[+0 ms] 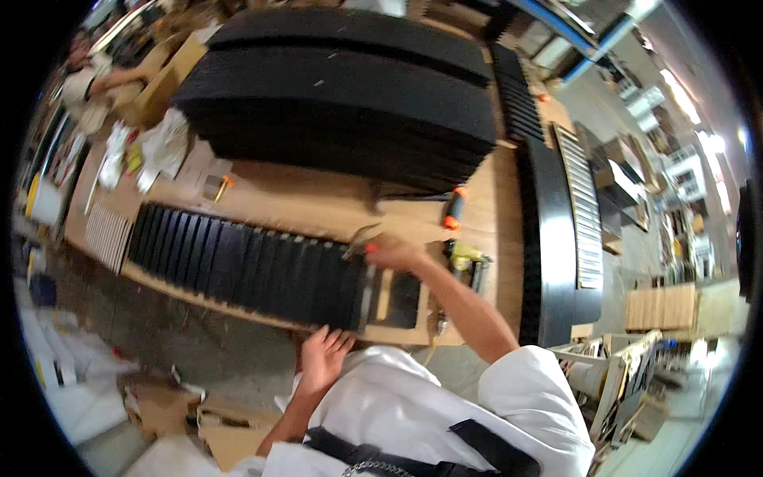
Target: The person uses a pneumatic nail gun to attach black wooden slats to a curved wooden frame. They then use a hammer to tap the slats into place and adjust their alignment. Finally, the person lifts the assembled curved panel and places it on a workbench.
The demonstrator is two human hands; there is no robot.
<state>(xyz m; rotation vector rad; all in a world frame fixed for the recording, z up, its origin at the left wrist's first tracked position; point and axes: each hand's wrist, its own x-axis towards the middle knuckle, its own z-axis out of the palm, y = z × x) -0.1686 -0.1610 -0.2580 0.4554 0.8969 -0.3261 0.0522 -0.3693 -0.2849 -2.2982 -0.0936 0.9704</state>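
Observation:
My right hand (391,253) is closed around a hammer (362,239), whose metal head hangs over the right part of a row of black slats (238,258). A little red shows beside the fingers. My left hand (326,351) is at the slats' near edge, fingers stretched out and holding nothing; I cannot tell whether the fingertips touch. Right of the row, a light strip (385,296) lies by a dark piece (404,302). Beyond my right wrist lie a tool with an orange-and-black handle (455,208) and a yellow-green nail gun (469,254).
A tall stack of black panels (334,103) fills the far side of the wooden table (278,187). Long black panels (548,222) and a pale slatted panel (579,207) lie at right. White plastic bags (163,151) sit at left, near another person's arm (119,78).

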